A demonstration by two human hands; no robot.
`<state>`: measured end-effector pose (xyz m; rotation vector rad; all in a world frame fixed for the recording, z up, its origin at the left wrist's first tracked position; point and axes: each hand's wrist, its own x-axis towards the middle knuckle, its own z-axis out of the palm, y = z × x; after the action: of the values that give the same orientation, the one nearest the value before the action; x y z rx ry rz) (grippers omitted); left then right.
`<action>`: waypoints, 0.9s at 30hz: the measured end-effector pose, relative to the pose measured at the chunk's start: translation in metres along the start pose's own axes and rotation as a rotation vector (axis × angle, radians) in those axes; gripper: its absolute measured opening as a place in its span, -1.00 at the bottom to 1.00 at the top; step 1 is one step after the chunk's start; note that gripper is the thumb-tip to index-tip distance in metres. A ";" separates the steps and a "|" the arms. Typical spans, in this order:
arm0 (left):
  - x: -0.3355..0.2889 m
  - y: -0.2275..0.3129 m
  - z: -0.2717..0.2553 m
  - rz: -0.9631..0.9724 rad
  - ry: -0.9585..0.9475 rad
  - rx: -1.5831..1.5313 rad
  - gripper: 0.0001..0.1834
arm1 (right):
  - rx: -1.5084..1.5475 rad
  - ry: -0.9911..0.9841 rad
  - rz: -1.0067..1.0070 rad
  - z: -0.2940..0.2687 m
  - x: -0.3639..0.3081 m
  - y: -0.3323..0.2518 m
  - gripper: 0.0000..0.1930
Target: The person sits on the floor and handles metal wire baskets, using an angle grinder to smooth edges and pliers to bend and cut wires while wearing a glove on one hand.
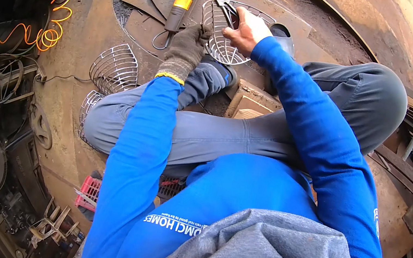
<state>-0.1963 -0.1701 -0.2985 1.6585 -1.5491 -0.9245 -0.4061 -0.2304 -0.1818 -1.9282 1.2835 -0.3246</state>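
A curved metal wire basket (223, 54) is held out in front of my crossed legs. My left hand (187, 45), in a dark knit glove with a yellow cuff edge, is closed at the basket's left rim; the fingertips are partly hidden. In my bare right hand (248, 32) is a pair of pliers (223, 2) with metal jaws and dark handles. Its jaws point up and left, over the basket's far side, and I cannot tell whether they touch the wires. Just left of the basket lies a yellow and grey angle grinder (183, 2), its disc at the far end.
Another wire basket (116, 70) stands by my left knee, with a further one (88, 114) partly hidden below it. A wooden block (250, 103) and a grey round container (283, 38) are near my right leg. An orange coiled hose (51, 38) hangs at far left.
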 end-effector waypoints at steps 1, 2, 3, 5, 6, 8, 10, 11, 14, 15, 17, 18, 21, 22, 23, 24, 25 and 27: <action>-0.002 -0.001 -0.003 0.020 0.008 0.032 -0.75 | -0.012 0.019 -0.052 -0.001 -0.006 -0.009 -0.45; -0.002 0.005 -0.004 0.046 0.011 0.053 -0.75 | -0.033 0.042 -0.096 -0.007 -0.012 -0.016 -0.46; -0.004 0.013 -0.008 0.068 0.016 0.081 -0.75 | 0.029 0.017 -0.128 -0.013 -0.018 -0.025 -0.48; -0.009 0.033 -0.015 0.052 0.008 0.166 -0.76 | 0.084 -0.011 -0.208 -0.013 -0.026 -0.034 -0.51; -0.009 0.041 -0.016 0.046 0.004 0.207 -0.76 | 0.089 -0.003 -0.259 -0.010 -0.029 -0.035 -0.53; -0.007 0.038 -0.014 0.088 0.008 0.239 -0.75 | -0.029 -0.033 -0.200 0.001 -0.037 -0.036 -0.57; -0.005 0.038 -0.013 0.138 0.017 0.308 -0.75 | -0.223 -0.152 -0.086 0.006 -0.036 -0.025 -0.58; -0.007 0.038 -0.015 0.120 0.016 0.279 -0.76 | -0.186 -0.102 -0.108 0.003 -0.036 -0.031 -0.58; -0.011 0.039 -0.016 0.064 0.006 0.186 -0.80 | 0.002 0.101 -0.205 -0.012 -0.037 -0.055 -0.60; -0.011 0.048 -0.018 0.055 0.001 0.206 -0.81 | 0.071 0.083 -0.206 -0.009 -0.040 -0.057 -0.58; -0.009 0.019 -0.011 0.074 0.003 0.102 -0.80 | -0.049 -0.056 -0.150 0.002 -0.042 -0.042 -0.55; -0.003 0.004 -0.001 0.094 0.003 0.051 -0.80 | -0.233 -0.176 -0.085 0.009 -0.038 -0.021 -0.54; 0.011 -0.021 -0.009 -0.165 -0.144 -0.667 -0.80 | -0.117 -0.132 -0.065 -0.010 -0.030 -0.028 -0.53; 0.007 -0.019 -0.008 -0.118 -0.061 -0.517 -0.79 | -0.082 -0.009 -0.080 -0.020 -0.027 -0.035 -0.52; 0.003 -0.002 0.000 -0.085 0.009 -0.379 -0.78 | 0.023 0.074 -0.081 -0.033 -0.025 -0.034 -0.51; 0.007 0.004 -0.007 -0.125 0.002 -0.369 -0.77 | 0.031 0.083 -0.037 -0.047 -0.024 -0.047 -0.50; 0.010 0.011 -0.015 -0.164 -0.004 -0.359 -0.75 | 0.014 0.118 -0.040 -0.049 -0.021 -0.043 -0.50; 0.011 0.011 -0.025 -0.214 0.009 -0.298 -0.71 | -0.061 0.169 -0.053 -0.049 -0.017 -0.041 -0.50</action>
<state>-0.1799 -0.1811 -0.2767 1.6266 -1.1757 -1.1945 -0.4159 -0.2305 -0.1164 -2.0238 1.3661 -0.4894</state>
